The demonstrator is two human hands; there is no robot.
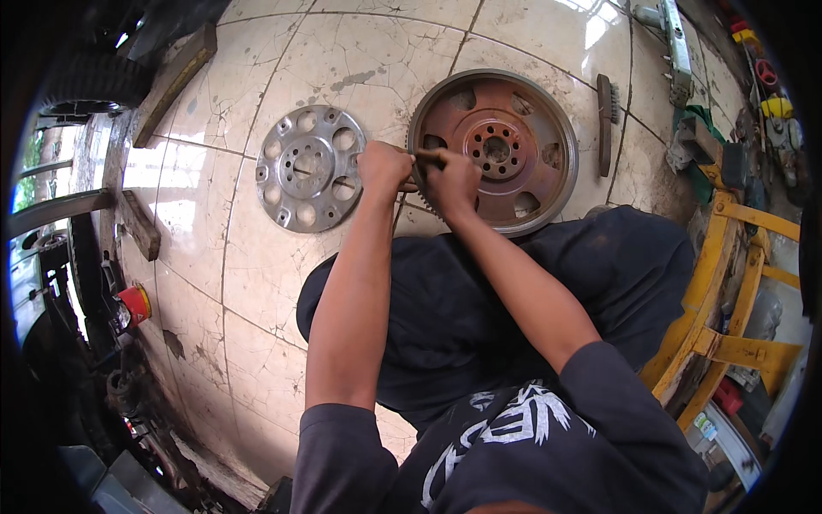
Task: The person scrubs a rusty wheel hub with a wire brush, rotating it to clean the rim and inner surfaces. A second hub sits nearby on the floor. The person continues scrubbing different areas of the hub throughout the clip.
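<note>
A rusty reddish-brown flywheel (495,182) with a toothed outer rim rests in front of my knees, with holes around its centre. To its left, a silver round metal plate (293,195) with several large holes lies on the tiled floor. My left hand (384,169) is closed in a fist between the two, beside the flywheel's toothed edge. At that same edge my right hand (455,182) is closed around a dark, stick-like thing (431,157). Its far end runs toward my left fist; the fingers hide what the left hand grips.
A wooden-handled wire brush (606,120) lies right of the flywheel. A yellow metal frame (719,291) stands at the right. Wooden pieces (175,81), a tyre (94,81) and a red can (134,306) are along the left side.
</note>
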